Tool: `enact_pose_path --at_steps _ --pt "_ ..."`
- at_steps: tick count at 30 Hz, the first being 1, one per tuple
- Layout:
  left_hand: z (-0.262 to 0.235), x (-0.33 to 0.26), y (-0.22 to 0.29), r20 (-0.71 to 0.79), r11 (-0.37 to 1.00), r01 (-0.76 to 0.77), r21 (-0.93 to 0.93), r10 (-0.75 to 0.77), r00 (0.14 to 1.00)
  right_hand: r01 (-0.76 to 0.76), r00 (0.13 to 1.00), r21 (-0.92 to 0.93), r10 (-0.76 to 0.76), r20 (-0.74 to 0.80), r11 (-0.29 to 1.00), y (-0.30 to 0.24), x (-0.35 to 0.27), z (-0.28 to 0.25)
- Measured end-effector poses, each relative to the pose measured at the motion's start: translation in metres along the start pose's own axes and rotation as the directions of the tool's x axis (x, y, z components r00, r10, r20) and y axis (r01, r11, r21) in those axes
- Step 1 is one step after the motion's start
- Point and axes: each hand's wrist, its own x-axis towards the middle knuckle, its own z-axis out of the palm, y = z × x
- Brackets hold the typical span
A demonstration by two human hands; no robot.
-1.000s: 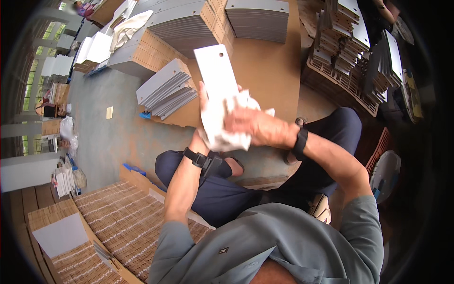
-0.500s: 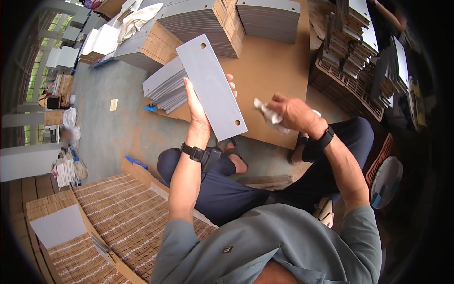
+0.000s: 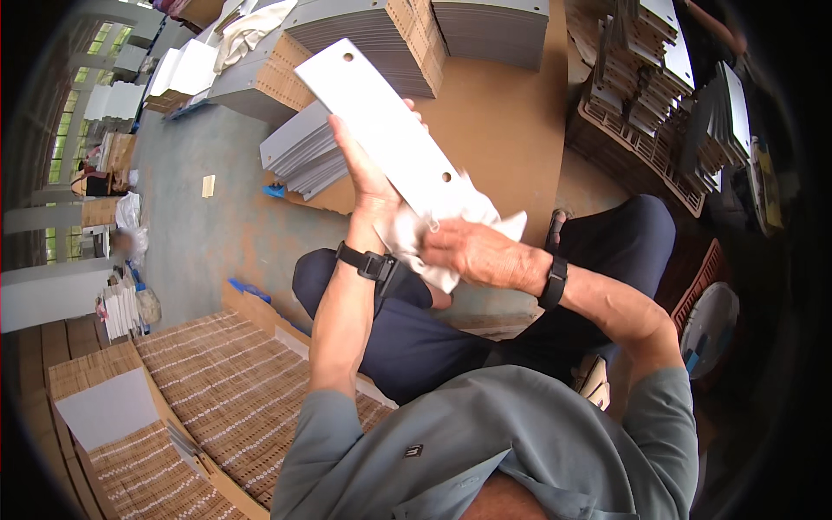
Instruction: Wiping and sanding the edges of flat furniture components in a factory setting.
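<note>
Panel (image 3: 381,130) in left hand (image 3: 368,178), cloth (image 3: 433,234) under right hand (image 3: 481,256)

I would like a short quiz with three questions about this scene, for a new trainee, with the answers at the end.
1. True or false: the left hand holds the long white panel up in front of the person.
2. What does the right hand press against the lower end of the panel?
A. a white cloth
B. a brush
C. a roll of tape
3. Fill in: the panel shows two round ____, one near each end.

Key: 1 true; 2 A; 3 holes.
</note>
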Motion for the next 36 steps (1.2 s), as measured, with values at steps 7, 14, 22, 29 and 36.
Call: enact_pose_path --at_steps 7,14,22,29,36 --pt "0.031 -0.004 0.014 -0.089 0.977 -0.215 -0.01 0.213 0.973 -0.152 0.936 -0.07 0.167 0.31 0.986 0.019 -0.051 0.016" --pt "0.023 -0.006 0.012 -0.059 0.983 -0.175 -0.053 0.171 0.983 -0.293 0.938 -0.106 0.307 0.158 0.95 0.035 -0.058 -0.011" --pt "0.029 -0.006 0.001 -0.103 0.991 -0.123 -0.053 0.118 0.988 -0.425 0.71 0.059 0.373 -0.598 0.903 0.037 -0.036 -0.096" --pt "0.038 -0.006 -0.006 -0.174 0.974 -0.136 0.183 0.169 0.97 -0.269 0.764 0.085 0.267 -0.588 0.959 0.017 -0.008 -0.077" --pt "0.025 0.005 -0.015 -0.183 0.97 -0.161 0.184 0.195 0.964 -0.22 0.905 0.005 0.207 -0.371 0.975 0.01 0.002 -0.045"
